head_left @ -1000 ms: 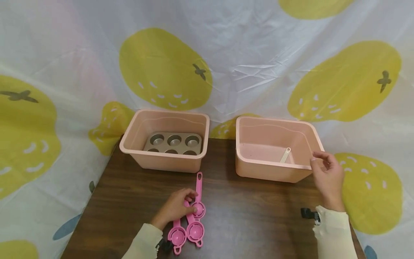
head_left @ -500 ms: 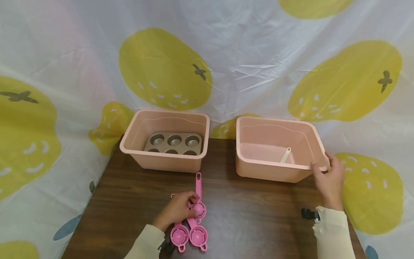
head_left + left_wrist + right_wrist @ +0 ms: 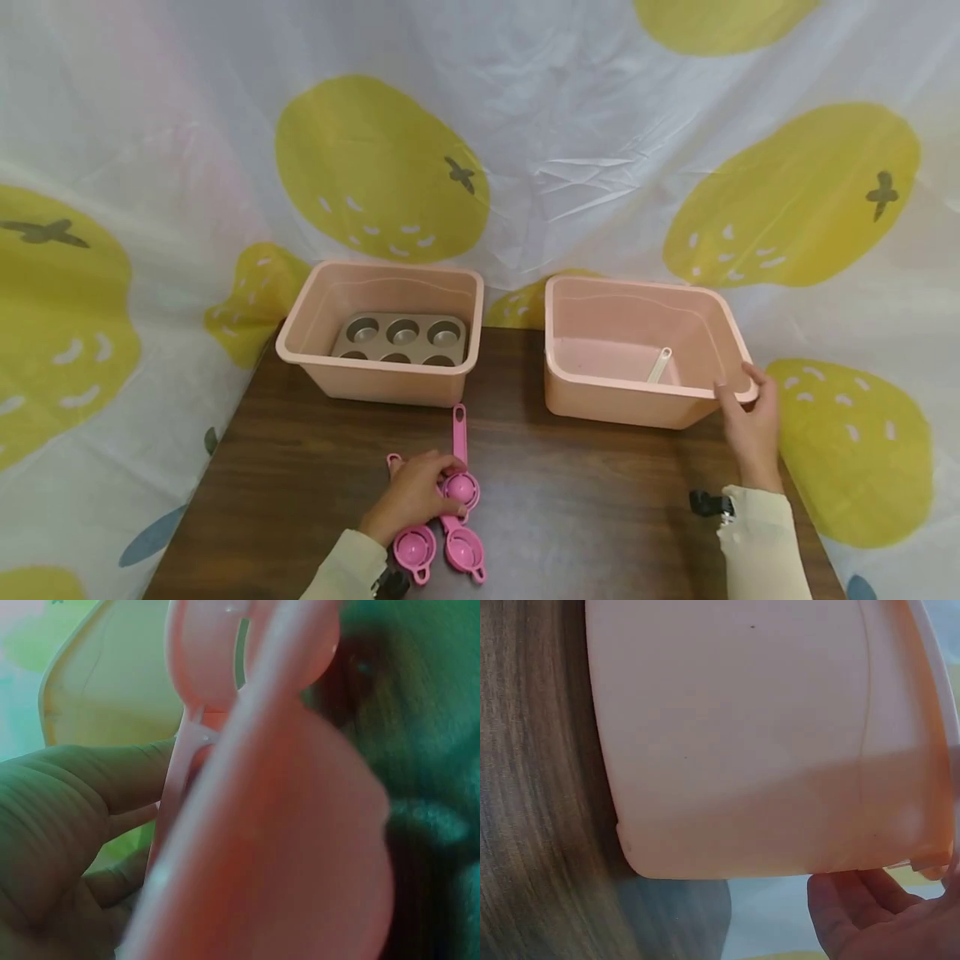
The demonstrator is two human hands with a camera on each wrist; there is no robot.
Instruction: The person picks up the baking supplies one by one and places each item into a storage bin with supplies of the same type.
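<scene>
Three pink egg separators lie at the table's near middle. My left hand [image 3: 414, 496] pinches among them, thumb and fingers about the handle of the lower right egg separator [image 3: 465, 552], whose cup is tilted. By my fingertips sits the upper egg separator [image 3: 460, 440], handle pointing away. The lower left egg separator [image 3: 415, 546] is partly hidden under my hand. In the left wrist view, pink plastic fills the middle beside the thumb [image 3: 120, 776]. My right hand [image 3: 752, 429] grips the near right rim corner of the right pink bin [image 3: 630, 404]; its fingers [image 3: 847, 907] show beneath the rim.
A second pink bin [image 3: 390, 383] stands at the back left, holding a metal muffin pan [image 3: 386, 340]. Inside the right bin lies a cream-coloured handle [image 3: 660, 365], its other end hidden. A lemon-print cloth [image 3: 562, 125] hangs behind the brown wooden table [image 3: 570, 500].
My right hand has closed onto the bin's corner. My left hand has shifted slightly right among the egg separators, and the lower right one has slid right and tilted.
</scene>
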